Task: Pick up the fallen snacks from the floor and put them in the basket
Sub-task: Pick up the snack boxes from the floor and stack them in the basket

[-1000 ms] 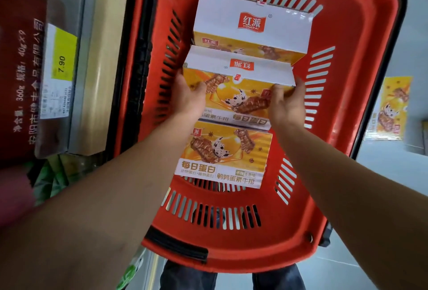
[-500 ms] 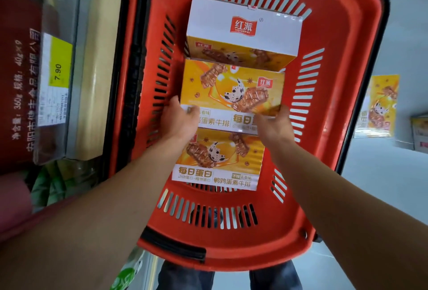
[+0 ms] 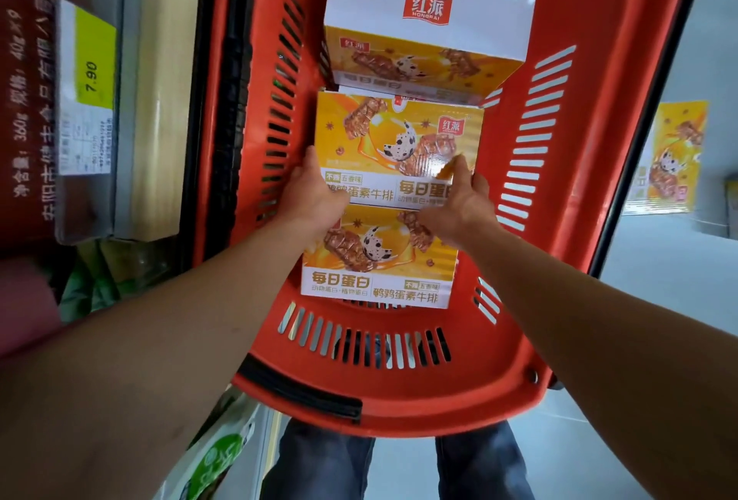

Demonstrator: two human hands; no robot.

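A red plastic basket [image 3: 591,188] holds three yellow snack boxes in a row. The far box [image 3: 427,20] shows its white top. The near box [image 3: 379,263] lies flat. Between them lies the middle box [image 3: 399,136], face up. My left hand [image 3: 315,196] grips its near left corner, thumb along the left edge. My right hand [image 3: 459,204] holds its near right corner, thumb on the printed face. Another yellow snack box [image 3: 671,156] lies on the floor to the right of the basket.
A shelf edge with a yellow 7.90 price tag [image 3: 94,60] runs along the left, close to the basket. Packaged goods [image 3: 215,455] sit below it. The person's legs in jeans [image 3: 319,463] show under the basket. Something else lies at the right edge of the grey floor [image 3: 733,200].
The middle box has tipped from tilted, white top showing, to flat and face up between the other two. Both hands slid back to its near corners.
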